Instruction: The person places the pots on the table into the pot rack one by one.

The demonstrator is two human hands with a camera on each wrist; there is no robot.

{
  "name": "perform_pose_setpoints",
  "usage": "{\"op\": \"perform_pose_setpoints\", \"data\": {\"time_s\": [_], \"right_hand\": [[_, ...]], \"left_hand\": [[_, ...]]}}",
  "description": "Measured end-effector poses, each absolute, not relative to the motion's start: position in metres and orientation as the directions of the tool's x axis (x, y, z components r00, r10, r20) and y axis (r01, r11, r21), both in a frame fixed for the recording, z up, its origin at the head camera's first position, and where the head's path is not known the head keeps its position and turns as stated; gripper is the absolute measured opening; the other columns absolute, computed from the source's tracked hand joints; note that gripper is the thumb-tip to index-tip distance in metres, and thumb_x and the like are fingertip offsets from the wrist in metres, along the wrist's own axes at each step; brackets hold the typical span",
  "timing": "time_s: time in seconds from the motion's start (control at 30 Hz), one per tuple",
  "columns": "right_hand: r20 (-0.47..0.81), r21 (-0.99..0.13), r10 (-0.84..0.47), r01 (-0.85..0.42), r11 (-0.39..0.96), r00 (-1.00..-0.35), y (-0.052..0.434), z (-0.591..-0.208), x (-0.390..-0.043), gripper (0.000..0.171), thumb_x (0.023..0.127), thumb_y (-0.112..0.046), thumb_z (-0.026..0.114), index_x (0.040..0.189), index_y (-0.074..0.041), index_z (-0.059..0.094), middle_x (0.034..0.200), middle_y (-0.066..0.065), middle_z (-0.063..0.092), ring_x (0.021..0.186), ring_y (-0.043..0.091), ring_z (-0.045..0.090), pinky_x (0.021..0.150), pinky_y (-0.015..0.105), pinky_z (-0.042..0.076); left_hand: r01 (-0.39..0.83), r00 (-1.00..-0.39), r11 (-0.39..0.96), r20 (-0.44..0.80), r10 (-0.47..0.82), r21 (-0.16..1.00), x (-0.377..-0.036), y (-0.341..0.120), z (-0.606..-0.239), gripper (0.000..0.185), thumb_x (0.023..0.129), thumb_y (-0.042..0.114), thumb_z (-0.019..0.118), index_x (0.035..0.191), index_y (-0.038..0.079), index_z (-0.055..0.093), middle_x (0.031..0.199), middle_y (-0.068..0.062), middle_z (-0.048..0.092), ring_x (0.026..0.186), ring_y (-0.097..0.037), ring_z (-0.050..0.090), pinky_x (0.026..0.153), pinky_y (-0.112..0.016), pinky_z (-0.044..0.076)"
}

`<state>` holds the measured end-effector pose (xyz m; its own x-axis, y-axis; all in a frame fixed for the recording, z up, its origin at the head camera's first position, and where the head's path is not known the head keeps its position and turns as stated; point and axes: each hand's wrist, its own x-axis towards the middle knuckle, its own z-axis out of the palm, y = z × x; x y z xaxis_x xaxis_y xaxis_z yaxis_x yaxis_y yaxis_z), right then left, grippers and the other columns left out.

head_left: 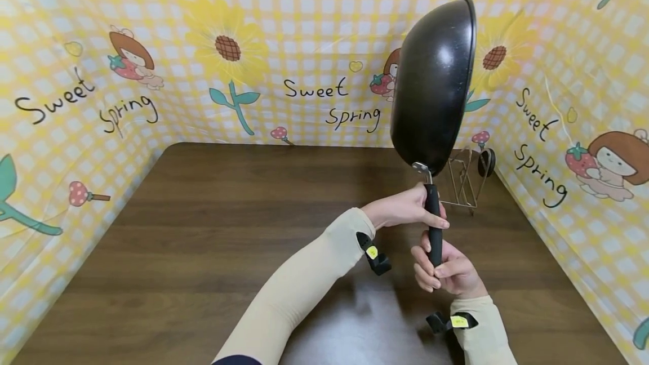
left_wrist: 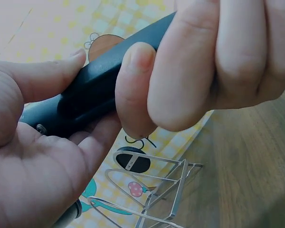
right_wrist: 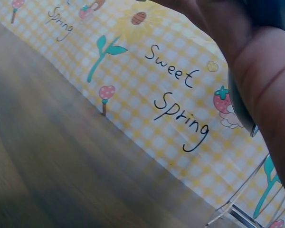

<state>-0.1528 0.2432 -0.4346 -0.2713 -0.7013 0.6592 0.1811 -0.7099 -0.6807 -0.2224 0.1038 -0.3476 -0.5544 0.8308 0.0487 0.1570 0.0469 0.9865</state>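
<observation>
The left hand (head_left: 403,210) wraps the upper part of the black handle (head_left: 433,230), thumb and fingers curled round it just below the metal bracket. The right hand (head_left: 446,269) grips the same handle lower down, fingers folded over its end. In the left wrist view the fingers (left_wrist: 133,90) of both hands close on the dark grip from opposite sides, touching each other.

Together the hands hold the black wok (head_left: 433,80) up in the air, tipped on edge so its rounded underside faces the camera and its rim points toward the right wall. It hangs above the far right part of the wooden table (head_left: 213,230), touching nothing but the hands.

Just behind the handle a wire rack (head_left: 463,182) stands on the table near the corner, with a small black knob (head_left: 488,161) beside it. A yellow checked backdrop (head_left: 304,44) printed with sunflowers encloses the table on three sides.

The step in hand looks like carrying the tilted pan toward the rack. The next move would call for steady two-handed control, lowering the rim cleanly between the rack's wires.
</observation>
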Motion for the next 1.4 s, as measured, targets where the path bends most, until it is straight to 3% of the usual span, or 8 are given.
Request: {"op": "perform_pose_setpoints", "data": {"time_s": [0.67,0.87,1.13,1.4], "right_hand": [[0.710,-0.629,-0.617,0.089,-0.772,-0.339,0.262,-0.431,-0.145,0.028,0.089,0.013,0.036,0.114,0.001,0.031,0.077,0.015,0.023,0.053,0.026,0.030,0.046,0.039,0.025],[0.718,-0.627,-0.609,0.066,-0.776,-0.337,0.265,-0.431,-0.145,0.028,0.091,0.013,0.036,0.116,0.002,0.032,0.079,0.017,0.024,0.055,0.028,0.030,0.048,0.040,0.026],[0.718,-0.641,-0.604,0.012,-0.768,-0.346,0.267,-0.432,-0.147,0.022,0.090,0.015,0.035,0.108,0.004,0.030,0.078,0.018,0.027,0.056,0.031,0.032,0.048,0.042,0.028],[0.720,-0.622,-0.586,0.029,-0.782,-0.373,0.270,-0.437,-0.147,0.031,0.090,0.014,0.036,0.118,0.001,0.034,0.079,0.016,0.026,0.056,0.029,0.031,0.049,0.040,0.027]], "left_hand": [[0.242,-0.495,0.129,0.008,0.869,0.962,-0.222,0.139,-0.326,0.010,0.085,-0.006,0.073,0.090,-0.010,0.065,0.080,-0.011,0.070,0.071,-0.007,0.059,0.070,-0.016,0.047],[0.227,-0.479,0.136,-0.011,0.878,0.964,-0.223,0.144,-0.324,0.009,0.086,-0.006,0.072,0.088,-0.008,0.064,0.079,-0.012,0.069,0.070,-0.009,0.059,0.067,-0.018,0.048],[0.194,-0.468,0.135,-0.029,0.883,0.972,-0.225,0.147,-0.325,0.010,0.085,-0.009,0.071,0.087,-0.006,0.062,0.081,-0.016,0.068,0.069,-0.009,0.059,0.067,-0.021,0.050],[0.154,-0.459,0.135,-0.051,0.887,0.979,-0.226,0.152,-0.326,0.010,0.086,-0.008,0.071,0.084,-0.005,0.062,0.083,-0.017,0.068,0.070,-0.011,0.057,0.066,-0.020,0.047]]}}
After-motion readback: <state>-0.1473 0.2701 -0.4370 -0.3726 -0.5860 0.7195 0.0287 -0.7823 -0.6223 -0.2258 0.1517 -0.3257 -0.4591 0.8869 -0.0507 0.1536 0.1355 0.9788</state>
